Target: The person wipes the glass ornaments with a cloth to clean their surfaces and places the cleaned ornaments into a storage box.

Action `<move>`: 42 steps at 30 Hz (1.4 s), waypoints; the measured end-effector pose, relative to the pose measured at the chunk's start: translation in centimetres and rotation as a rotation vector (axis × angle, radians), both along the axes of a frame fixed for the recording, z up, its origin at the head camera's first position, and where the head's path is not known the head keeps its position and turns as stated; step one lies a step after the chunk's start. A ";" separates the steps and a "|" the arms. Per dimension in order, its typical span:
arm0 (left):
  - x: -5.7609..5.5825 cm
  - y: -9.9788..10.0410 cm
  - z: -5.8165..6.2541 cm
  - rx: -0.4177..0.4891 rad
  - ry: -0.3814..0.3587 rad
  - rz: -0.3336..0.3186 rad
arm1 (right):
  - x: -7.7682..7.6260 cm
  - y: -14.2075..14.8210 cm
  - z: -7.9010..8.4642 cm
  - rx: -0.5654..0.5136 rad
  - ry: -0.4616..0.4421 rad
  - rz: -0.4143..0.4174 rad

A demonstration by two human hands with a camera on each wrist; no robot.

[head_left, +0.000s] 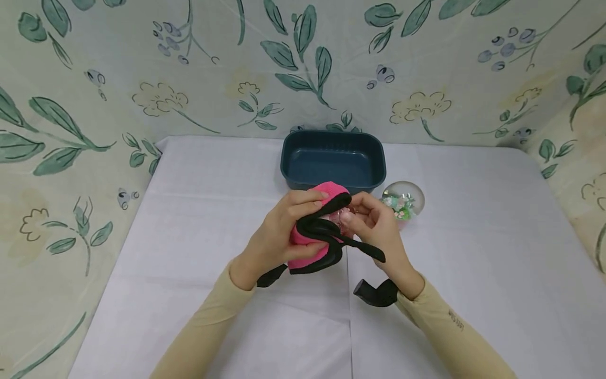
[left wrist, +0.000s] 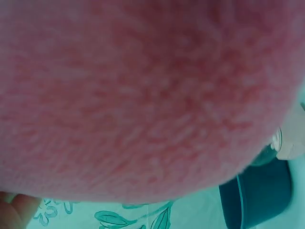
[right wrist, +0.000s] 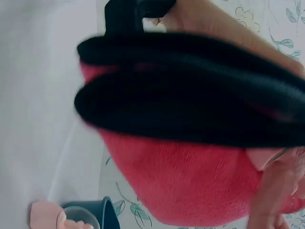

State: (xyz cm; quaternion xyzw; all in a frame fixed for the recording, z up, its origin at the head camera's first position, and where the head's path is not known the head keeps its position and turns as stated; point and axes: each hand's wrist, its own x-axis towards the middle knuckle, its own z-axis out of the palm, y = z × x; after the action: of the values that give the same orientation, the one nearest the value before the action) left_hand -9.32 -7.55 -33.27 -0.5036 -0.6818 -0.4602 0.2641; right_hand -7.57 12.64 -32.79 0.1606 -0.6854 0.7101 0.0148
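My left hand [head_left: 279, 226] grips a pink fuzzy cloth piece with thick black edging [head_left: 310, 258], fingers on its upper side and thumb below. The folded black edges stand apart like an opening, and a black strip sticks out to the right. At that opening, my right hand [head_left: 379, 226] pinches a small shiny pink object [head_left: 337, 217], mostly hidden by cloth and fingers. Pink pile [left wrist: 143, 105] fills most of the left wrist view. In the right wrist view, the black edging [right wrist: 190, 95] crosses above the pink cloth, with right fingers [right wrist: 276, 191] at its lower right.
A dark blue rectangular bin [head_left: 289, 171] stands at the back of the white-covered table [head_left: 189, 221]. Just right of it sits a clear snow globe [head_left: 404, 200] with flowers inside and a pink base. Floral fabric [head_left: 213, 68] hangs behind. Black wrist gear [head_left: 376, 293] is by the right wrist.
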 end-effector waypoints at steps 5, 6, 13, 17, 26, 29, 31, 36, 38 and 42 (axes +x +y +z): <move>0.0 0.1 -0.4 0.046 -0.049 0.035 | 0.2 -0.2 0.3 0.002 -0.040 0.038; 0.1 0.1 -0.5 0.049 -0.059 0.040 | 0.3 -0.3 0.4 -0.005 -0.055 0.039; 0.3 0.1 -0.8 0.114 -0.133 0.029 | 0.5 -0.8 0.2 -0.127 -0.129 0.007; 0.5 0.1 -0.8 0.169 -0.158 0.025 | 0.6 -1.0 0.1 -0.157 -0.094 -0.012; 0.6 -0.5 -0.7 0.203 -0.207 0.050 | 0.6 -1.0 -0.1 -0.180 0.070 0.006; 0.6 -0.8 -0.7 0.189 -0.220 0.051 | 0.6 -1.0 -0.1 -0.176 0.138 0.017; 0.5 -1.0 -0.7 0.185 -0.226 0.052 | 0.6 -1.0 -0.2 -0.173 0.177 0.021; 0.5 -1.4 -0.6 0.200 -0.240 0.041 | 0.4 -1.1 -0.3 -0.204 0.236 0.037; 0.4 -1.7 -0.6 0.213 -0.250 0.043 | 0.1 -1.1 -0.2 -0.227 0.248 0.040; 0.4 -2.6 -0.7 0.248 -0.282 0.075 | -0.7 -0.8 -0.2 -0.235 0.248 0.050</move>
State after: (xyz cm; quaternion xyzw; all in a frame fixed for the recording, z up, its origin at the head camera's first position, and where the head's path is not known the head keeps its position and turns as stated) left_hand -8.89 -10.17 -33.93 -0.3721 -0.6683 -0.5966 0.2428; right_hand -8.22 11.84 -33.02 0.2612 -0.5863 0.7603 0.1001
